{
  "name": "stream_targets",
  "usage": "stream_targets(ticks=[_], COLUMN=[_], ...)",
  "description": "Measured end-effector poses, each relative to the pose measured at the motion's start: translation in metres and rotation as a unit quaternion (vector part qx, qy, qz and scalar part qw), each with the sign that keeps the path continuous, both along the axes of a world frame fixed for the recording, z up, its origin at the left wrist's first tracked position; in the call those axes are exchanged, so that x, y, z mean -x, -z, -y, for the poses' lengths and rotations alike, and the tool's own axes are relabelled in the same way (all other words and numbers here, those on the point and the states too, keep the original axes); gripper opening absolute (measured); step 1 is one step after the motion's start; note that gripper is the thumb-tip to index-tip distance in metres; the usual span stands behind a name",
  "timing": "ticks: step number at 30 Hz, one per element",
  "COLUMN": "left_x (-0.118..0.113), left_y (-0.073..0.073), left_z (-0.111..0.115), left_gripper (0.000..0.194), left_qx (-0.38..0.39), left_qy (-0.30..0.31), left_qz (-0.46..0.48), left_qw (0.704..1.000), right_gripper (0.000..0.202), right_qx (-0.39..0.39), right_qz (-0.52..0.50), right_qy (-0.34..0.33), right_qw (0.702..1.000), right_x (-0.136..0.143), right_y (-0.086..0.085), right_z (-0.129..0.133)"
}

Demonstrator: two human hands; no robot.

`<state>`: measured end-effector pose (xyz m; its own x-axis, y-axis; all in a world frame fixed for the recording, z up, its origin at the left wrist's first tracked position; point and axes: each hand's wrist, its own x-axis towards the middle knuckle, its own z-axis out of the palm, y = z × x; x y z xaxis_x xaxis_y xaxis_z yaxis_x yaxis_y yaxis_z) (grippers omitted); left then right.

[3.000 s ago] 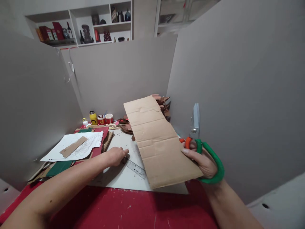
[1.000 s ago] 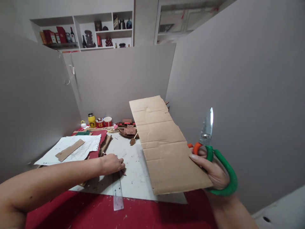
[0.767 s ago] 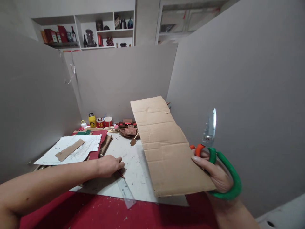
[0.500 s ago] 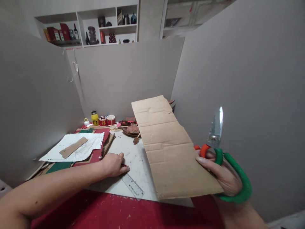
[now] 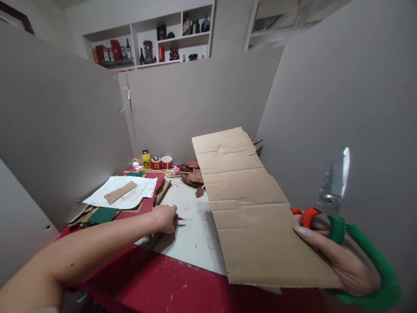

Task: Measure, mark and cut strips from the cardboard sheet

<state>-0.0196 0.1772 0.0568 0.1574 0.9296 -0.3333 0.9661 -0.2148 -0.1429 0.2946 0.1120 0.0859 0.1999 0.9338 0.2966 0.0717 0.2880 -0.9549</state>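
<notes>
A large creased sheet of brown cardboard (image 5: 243,200) is held up at a slant by my right hand (image 5: 345,252), the thumb pressing on its right edge. That same hand also carries scissors (image 5: 332,187) with orange and green handles, blades pointing up. My left hand (image 5: 165,218) is low over the white board (image 5: 195,248), its fingers closed around a thin red pencil-like stick (image 5: 180,219). Most of the stick is covered by the fingers.
On the left, white paper (image 5: 146,184) with a small cardboard strip (image 5: 120,192) lies on stacked sheets. A yellow bottle (image 5: 146,160), red-and-white cups (image 5: 167,162) and brown model boats (image 5: 193,176) stand at the back. Grey panels (image 5: 195,100) surround the red table (image 5: 182,287).
My left hand has shifted, and the clear ruler that lay beside it no longer shows. The cardboard and scissors appear farther right as the view has turned left.
</notes>
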Motion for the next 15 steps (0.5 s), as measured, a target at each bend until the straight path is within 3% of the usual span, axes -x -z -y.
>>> stream_targets(ticks=[4, 9, 15], left_x=[0.007, -0.001, -0.011], left_y=[0.005, 0.015, -0.005], left_z=[0.004, 0.024, 0.038], left_gripper=[0.036, 0.036, 0.032], left_qx=[0.022, -0.010, -0.059], left_qy=[-0.023, -0.034, -0.041], left_qz=[0.014, 0.016, 0.100], left_qw=[0.999, 0.999, 0.992], right_gripper=[0.028, 0.027, 0.027], right_qx=[0.009, 0.006, 0.004], right_qz=[-0.026, -0.054, -0.122], right_qy=[0.020, -0.029, -0.111], right_qw=[0.999, 0.998, 0.986], right_x=[-0.003, -0.004, -0.004], right_y=[0.009, 0.004, -0.001], right_z=[-0.002, -0.001, 0.005])
